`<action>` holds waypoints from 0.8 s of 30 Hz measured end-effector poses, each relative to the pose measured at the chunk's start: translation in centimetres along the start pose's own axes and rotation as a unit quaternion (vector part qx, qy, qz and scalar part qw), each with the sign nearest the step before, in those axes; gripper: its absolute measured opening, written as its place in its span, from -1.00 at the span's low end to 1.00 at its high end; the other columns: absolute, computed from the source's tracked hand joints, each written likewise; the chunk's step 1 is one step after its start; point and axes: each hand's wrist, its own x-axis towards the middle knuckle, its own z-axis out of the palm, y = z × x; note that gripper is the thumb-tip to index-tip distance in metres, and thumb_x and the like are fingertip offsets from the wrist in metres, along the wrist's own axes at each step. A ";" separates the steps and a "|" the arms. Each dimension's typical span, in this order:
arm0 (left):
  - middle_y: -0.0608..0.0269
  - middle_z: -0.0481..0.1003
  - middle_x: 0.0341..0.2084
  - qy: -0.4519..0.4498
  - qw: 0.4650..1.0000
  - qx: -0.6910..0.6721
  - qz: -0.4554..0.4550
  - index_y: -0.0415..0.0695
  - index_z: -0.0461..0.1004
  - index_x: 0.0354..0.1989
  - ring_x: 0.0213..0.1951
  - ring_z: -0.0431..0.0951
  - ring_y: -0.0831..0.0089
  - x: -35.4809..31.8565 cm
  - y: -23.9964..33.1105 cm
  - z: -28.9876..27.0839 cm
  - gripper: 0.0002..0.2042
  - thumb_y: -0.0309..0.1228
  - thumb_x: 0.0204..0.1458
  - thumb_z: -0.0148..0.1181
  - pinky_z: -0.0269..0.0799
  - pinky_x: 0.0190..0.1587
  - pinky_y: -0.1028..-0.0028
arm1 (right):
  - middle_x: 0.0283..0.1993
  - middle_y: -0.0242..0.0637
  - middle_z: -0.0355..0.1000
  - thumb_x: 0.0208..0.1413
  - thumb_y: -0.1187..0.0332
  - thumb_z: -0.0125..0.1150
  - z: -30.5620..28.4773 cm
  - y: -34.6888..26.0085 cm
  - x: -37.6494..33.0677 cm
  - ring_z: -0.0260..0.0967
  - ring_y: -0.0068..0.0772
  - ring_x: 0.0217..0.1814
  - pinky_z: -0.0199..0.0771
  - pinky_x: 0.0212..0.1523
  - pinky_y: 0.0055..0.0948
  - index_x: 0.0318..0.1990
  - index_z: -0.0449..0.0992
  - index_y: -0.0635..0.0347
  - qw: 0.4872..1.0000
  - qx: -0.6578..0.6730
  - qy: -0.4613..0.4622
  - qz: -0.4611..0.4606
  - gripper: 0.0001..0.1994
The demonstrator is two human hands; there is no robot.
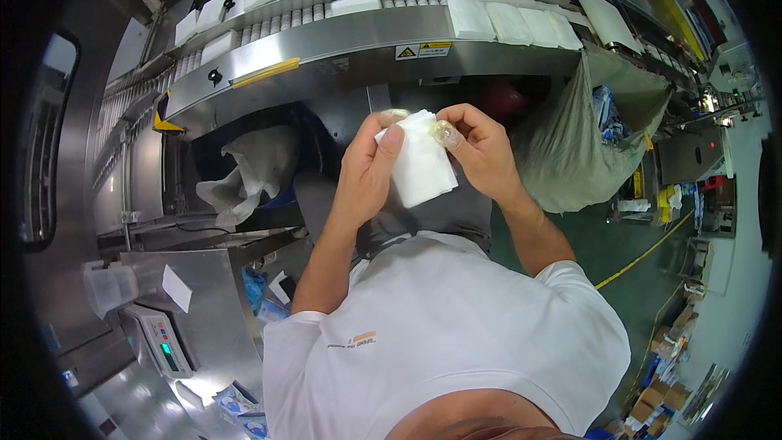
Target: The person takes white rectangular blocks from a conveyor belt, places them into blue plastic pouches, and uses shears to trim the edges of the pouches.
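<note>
In front of my body I hold up a stack of folded white tissues [422, 165]. My left hand [365, 169] is closed on its left side, thumb lying across the front face. My right hand [482, 151] pinches the upper right edge between thumb and fingers. Clear, shiny film, like finger cots, covers some fingertips of both hands. The lower end of the stack hangs free and slightly fanned. Similar white stacks [471, 19] lie in a row along the steel conveyor [342, 42] beyond my hands.
Below the conveyor edge hang a grey-green cloth bag [562, 155] on the right and a white bag [257, 167] on the left. A digital scale [160, 342] and a plastic jug [110, 287] sit on the steel table at left. Cardboard boxes [652, 395] stand far right.
</note>
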 end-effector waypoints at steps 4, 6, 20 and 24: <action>0.22 0.56 -0.17 -0.044 0.998 0.039 -0.011 -0.21 0.44 0.10 -0.14 0.51 0.54 0.8 -0.1 -0.2 -0.68 -0.20 0.41 0.04 0.44 -0.03 0.48 | -0.01 -0.28 0.51 0.27 0.53 0.20 -0.3 1.5 0.2 0.49 -0.55 -0.02 0.55 0.00 -0.48 0.18 0.40 0.29 0.997 0.071 -0.007 -0.004 -0.66; 0.16 0.55 -0.13 -0.037 0.997 0.069 0.014 -0.23 0.40 0.14 -0.11 0.53 0.47 0.9 -0.5 -0.2 -0.69 -0.27 0.39 0.08 0.45 0.00 0.44 | 0.06 -0.30 0.48 0.19 0.57 0.29 -0.2 1.7 0.4 0.46 -0.54 0.10 0.52 0.12 -0.43 0.20 0.42 0.29 0.996 0.071 -0.051 0.003 -0.59; 0.24 0.59 -0.11 -0.027 0.994 -0.094 -0.043 -0.27 0.44 0.09 -0.10 0.57 0.57 -1.9 -3.3 0.6 -0.65 -0.56 0.17 0.37 0.52 -0.04 0.50 | 0.02 -0.15 0.50 0.09 0.46 0.42 -0.4 -0.3 -0.6 0.53 -0.38 0.05 0.56 0.09 -0.36 0.21 0.37 0.28 0.998 -0.059 0.014 -0.025 -0.47; 0.11 0.63 -0.22 -0.046 0.982 0.175 0.057 -0.24 0.51 0.01 -0.20 0.66 0.40 -1.3 -0.3 -0.3 -0.62 -0.55 0.01 0.46 0.53 -0.12 0.46 | -0.09 -0.17 0.53 -0.04 0.38 0.44 -1.6 -1.5 1.0 0.54 -0.26 -0.04 0.52 0.01 -0.29 0.03 0.53 0.27 0.966 -0.222 -0.069 -0.118 -0.56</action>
